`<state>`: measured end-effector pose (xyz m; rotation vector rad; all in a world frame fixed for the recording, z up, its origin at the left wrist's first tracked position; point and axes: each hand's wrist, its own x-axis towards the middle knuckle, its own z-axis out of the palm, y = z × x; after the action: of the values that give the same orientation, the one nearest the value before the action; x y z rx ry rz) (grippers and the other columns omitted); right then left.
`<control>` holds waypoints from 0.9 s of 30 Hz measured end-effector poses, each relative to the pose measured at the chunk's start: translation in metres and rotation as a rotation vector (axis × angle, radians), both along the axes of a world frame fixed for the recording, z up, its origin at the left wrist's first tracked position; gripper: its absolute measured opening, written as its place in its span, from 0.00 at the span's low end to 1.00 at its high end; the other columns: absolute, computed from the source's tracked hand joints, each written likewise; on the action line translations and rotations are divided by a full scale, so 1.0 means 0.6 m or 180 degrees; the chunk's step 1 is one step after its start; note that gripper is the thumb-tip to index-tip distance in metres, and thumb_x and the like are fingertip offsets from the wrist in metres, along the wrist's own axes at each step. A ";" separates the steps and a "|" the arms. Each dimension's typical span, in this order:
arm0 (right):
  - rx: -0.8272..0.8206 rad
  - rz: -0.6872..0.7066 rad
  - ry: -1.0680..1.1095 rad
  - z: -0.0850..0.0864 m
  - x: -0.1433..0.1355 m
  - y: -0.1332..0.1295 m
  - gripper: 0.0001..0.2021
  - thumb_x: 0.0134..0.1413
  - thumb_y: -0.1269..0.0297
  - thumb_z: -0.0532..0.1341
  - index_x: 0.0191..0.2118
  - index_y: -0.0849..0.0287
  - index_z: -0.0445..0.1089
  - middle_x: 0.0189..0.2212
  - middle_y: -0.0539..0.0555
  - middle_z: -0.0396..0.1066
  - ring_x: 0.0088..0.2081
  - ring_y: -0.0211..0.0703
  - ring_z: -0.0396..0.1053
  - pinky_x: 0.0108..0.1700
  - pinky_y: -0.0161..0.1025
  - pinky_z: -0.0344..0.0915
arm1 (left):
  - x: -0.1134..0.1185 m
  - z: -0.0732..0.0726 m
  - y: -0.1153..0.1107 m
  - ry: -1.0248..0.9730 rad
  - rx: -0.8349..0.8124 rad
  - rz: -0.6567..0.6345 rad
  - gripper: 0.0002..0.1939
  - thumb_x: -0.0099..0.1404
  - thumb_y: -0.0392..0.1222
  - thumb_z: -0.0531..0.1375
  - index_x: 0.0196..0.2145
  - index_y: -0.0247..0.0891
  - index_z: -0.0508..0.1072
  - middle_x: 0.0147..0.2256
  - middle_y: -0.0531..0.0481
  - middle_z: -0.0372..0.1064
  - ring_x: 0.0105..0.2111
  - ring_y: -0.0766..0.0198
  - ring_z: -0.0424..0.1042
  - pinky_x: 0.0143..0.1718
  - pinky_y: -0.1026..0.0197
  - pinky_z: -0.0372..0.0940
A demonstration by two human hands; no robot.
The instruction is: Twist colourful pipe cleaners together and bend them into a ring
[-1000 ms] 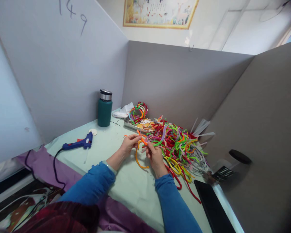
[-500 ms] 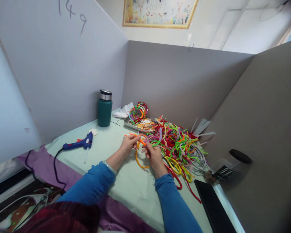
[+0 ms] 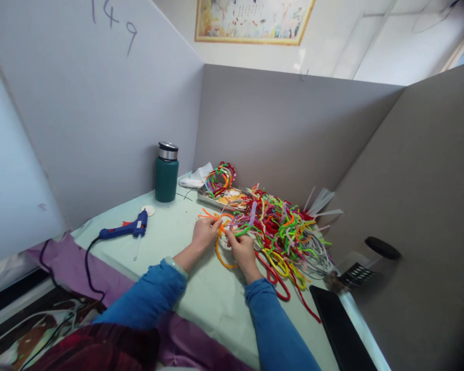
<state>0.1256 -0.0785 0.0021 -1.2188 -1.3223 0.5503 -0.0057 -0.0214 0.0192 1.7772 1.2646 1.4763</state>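
Observation:
My left hand (image 3: 205,232) and my right hand (image 3: 242,250) are close together over the table. Both pinch a fuzzy orange stem (image 3: 222,226), one at each side of it. A green and lilac piece (image 3: 251,219) sticks out just above my right fingers; whether it is joined to the orange one I cannot tell. Beneath the hands a curved yellow-orange stem (image 3: 225,264) lies on the pale cloth. Just beyond, a large tangled pile of coloured fuzzy stems (image 3: 282,221) spreads to the right.
A metal tray (image 3: 206,198) with round pieces holds a bundle of coloured rings (image 3: 220,180). A green bottle (image 3: 166,175) and a blue glue gun (image 3: 127,228) are at the left. Red-handled scissors (image 3: 280,288) and a black flat object (image 3: 340,327) lie at the right.
My right hand has moved slightly left, closer to my left hand. The orange stem between them is now more upright, and the green and lilac piece has shifted left.

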 end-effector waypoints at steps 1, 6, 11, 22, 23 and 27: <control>-0.0016 -0.0014 0.0017 0.000 0.000 0.000 0.21 0.49 0.52 0.60 0.14 0.60 0.65 0.11 0.47 0.60 0.15 0.32 0.56 0.21 0.32 0.52 | 0.001 0.001 0.000 0.0054 0.0018 -0.0004 0.17 0.54 0.44 0.60 0.12 0.37 0.67 0.13 0.53 0.59 0.17 0.70 0.55 0.23 0.65 0.45; -0.0139 0.0104 0.0787 0.010 0.004 0.002 0.22 0.49 0.50 0.59 0.15 0.60 0.65 0.12 0.48 0.63 0.14 0.31 0.53 0.18 0.32 0.48 | 0.003 0.004 0.000 -0.0710 -0.0815 -0.1004 0.10 0.55 0.44 0.59 0.23 0.35 0.72 0.12 0.56 0.58 0.14 0.70 0.57 0.20 0.66 0.49; -0.0195 0.0571 0.1445 0.017 0.011 0.002 0.22 0.49 0.50 0.60 0.15 0.61 0.65 0.12 0.48 0.63 0.13 0.30 0.52 0.17 0.32 0.45 | -0.001 0.009 -0.002 -0.2132 -0.1568 -0.2063 0.12 0.50 0.43 0.64 0.31 0.34 0.72 0.20 0.55 0.67 0.13 0.74 0.56 0.17 0.67 0.54; -0.0324 0.0931 0.1746 0.015 0.012 0.002 0.21 0.49 0.51 0.61 0.16 0.62 0.65 0.13 0.48 0.64 0.13 0.28 0.52 0.16 0.31 0.45 | -0.006 0.020 -0.013 -0.2617 -0.1935 -0.2575 0.14 0.50 0.45 0.67 0.29 0.32 0.71 0.21 0.55 0.64 0.15 0.77 0.56 0.16 0.70 0.55; -0.0327 0.0928 0.1756 0.015 0.012 0.002 0.21 0.48 0.51 0.61 0.16 0.62 0.65 0.13 0.48 0.63 0.13 0.27 0.52 0.16 0.31 0.44 | -0.006 0.021 -0.014 -0.2609 -0.1910 -0.2553 0.14 0.49 0.45 0.67 0.29 0.32 0.70 0.20 0.56 0.63 0.14 0.77 0.55 0.16 0.70 0.54; -0.0345 0.0895 0.1656 0.019 0.008 0.000 0.20 0.49 0.51 0.61 0.17 0.62 0.66 0.13 0.48 0.63 0.13 0.28 0.51 0.16 0.31 0.45 | -0.004 0.022 -0.014 -0.2511 -0.1798 -0.2403 0.17 0.47 0.47 0.68 0.28 0.33 0.69 0.18 0.58 0.60 0.14 0.77 0.53 0.16 0.70 0.51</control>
<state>0.1305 -0.0786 0.0135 -0.8918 -1.0261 1.0730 -0.0082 -0.0296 0.0326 0.9442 0.4364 1.0364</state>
